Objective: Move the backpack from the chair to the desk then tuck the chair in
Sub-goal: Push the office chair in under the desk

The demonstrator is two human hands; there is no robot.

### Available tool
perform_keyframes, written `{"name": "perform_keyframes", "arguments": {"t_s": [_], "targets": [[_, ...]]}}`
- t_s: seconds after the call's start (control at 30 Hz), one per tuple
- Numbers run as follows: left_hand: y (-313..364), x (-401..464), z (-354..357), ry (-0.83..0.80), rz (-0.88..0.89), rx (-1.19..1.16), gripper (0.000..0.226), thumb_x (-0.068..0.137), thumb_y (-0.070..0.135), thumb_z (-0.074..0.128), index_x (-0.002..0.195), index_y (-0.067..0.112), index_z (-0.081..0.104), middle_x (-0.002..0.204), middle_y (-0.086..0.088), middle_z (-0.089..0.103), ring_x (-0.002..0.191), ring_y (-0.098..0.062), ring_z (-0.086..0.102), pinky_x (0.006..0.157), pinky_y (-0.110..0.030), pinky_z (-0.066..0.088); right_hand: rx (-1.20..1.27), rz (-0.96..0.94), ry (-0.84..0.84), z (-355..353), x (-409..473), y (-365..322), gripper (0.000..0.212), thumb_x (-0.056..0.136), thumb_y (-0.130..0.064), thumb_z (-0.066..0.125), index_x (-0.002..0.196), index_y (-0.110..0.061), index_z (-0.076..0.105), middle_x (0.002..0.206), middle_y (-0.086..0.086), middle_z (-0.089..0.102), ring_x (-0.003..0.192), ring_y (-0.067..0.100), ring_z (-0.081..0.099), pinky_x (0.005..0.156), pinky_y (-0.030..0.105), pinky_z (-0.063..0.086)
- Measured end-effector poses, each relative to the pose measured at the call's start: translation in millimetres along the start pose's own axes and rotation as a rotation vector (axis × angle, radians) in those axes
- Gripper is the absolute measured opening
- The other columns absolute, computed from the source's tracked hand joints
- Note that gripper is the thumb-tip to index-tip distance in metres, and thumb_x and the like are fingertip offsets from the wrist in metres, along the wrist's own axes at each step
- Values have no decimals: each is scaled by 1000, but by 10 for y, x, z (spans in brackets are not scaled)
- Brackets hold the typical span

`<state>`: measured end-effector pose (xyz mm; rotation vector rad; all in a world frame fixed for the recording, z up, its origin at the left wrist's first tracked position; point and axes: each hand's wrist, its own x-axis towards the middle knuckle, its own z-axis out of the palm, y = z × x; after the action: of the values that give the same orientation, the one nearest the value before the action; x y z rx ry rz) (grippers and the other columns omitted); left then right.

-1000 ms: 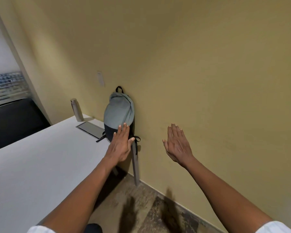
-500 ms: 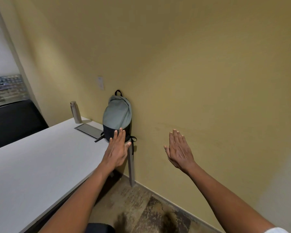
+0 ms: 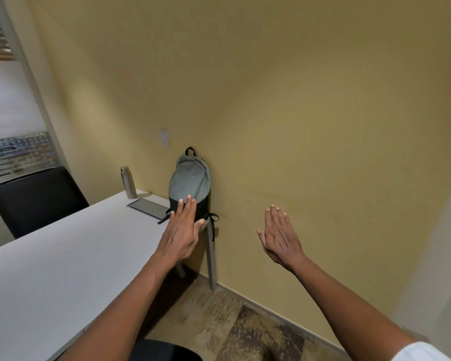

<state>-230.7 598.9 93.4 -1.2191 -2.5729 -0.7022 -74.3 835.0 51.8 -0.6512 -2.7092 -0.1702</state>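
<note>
At twelve o'clock, upright on the worktop (image 3: 63, 256) corner, the backpack (image 3: 189, 182) is placed. Both hands (image 3: 181, 235) (image 3: 280, 237) are spread flat, empty. The chair (image 3: 164, 350), at six o'clock, must be tucked next.

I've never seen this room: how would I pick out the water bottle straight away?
Start at the long white desk and follow it to its far end by the yellow wall. The bottle stands upright there, left of the grey backpack. It is the only slim, silver metal thing on the desk.
</note>
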Motion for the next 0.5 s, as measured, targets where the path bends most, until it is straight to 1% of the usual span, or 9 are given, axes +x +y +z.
{"name": "perform_keyframes", "arguments": {"t_s": [0.1,0.23,0.37,0.5], "targets": [[-62,-139,-182,21,28,-6,62,104,37,26,155,13,0,164,-2,-7,149,-17,-12,123,-43,1,-31,2,6,-140,-120,-190,68,105,-42,26,155,3,17,163,26,14,152,35,14,125,44,9],[-252,-479,-354,-1,70,-20,62,104,38,26,155,13,1,164,-2,-8,149,-17,-12,123,-44,2,-34,48,16,-332,-448,-525,68,105,-41,27,155,4,16,163,26,12,153,35,12,125,44,8],[-555,-930,-502,-44,108,-35,62,104,39,26,155,14,2,164,-2,-7,147,-13,-14,121,-43,1,-43,118,2,-496,-972,-936,69,105,-42,26,156,3,15,164,25,12,153,34,12,125,43,7],[-825,-1443,-705,-76,128,-46,64,103,41,27,155,15,2,161,2,-11,145,-11,-16,119,-41,-1,-71,169,-16,-663,-1502,-1356,70,105,-44,24,156,3,13,164,24,10,153,33,11,125,42,6]]}}
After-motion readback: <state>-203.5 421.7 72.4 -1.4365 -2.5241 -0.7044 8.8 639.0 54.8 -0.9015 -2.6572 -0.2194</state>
